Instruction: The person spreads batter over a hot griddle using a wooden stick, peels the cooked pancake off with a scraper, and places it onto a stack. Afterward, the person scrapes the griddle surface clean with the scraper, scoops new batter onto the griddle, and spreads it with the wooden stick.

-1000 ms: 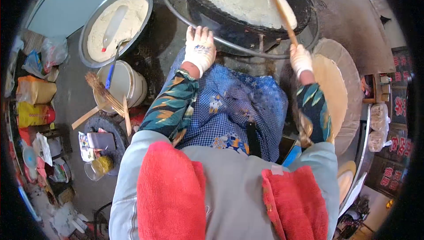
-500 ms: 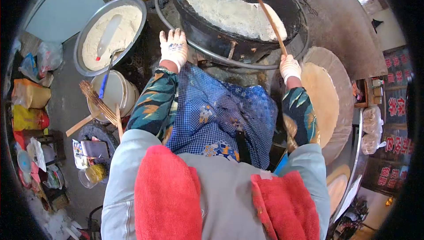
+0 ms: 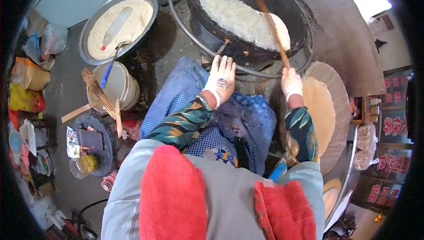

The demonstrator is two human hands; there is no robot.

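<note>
My right hand [image 3: 291, 83], in a whitish glove, is closed around a long wooden stick [image 3: 276, 34] whose blade reaches over the round black griddle [image 3: 251, 56]. Pale batter [image 3: 238, 15] covers a curved band of the griddle, and the stick crosses its right end. My left hand [image 3: 221, 81], gloved and holding nothing, has its fingers stretched out at the grey ring [image 3: 194, 40] around the griddle. Whether the fingertips press on the ring is hard to tell. Beside my right forearm lies a thin round flatbread [image 3: 321, 112] on a brown round mat [image 3: 340, 120].
A metal basin [image 3: 155, 17] of dough stands at the upper left. Below it a white bucket [image 3: 130, 90] holds a blue-handled tool and a brush. A round stool [image 3: 109, 145] carries a phone and a cup. Bagged food [image 3: 365, 138] sits at the right.
My left hand has moved right along the ring from its left side. My right hand has kept hold of the stick, whose tilt has changed slightly. The camera view has shifted.
</note>
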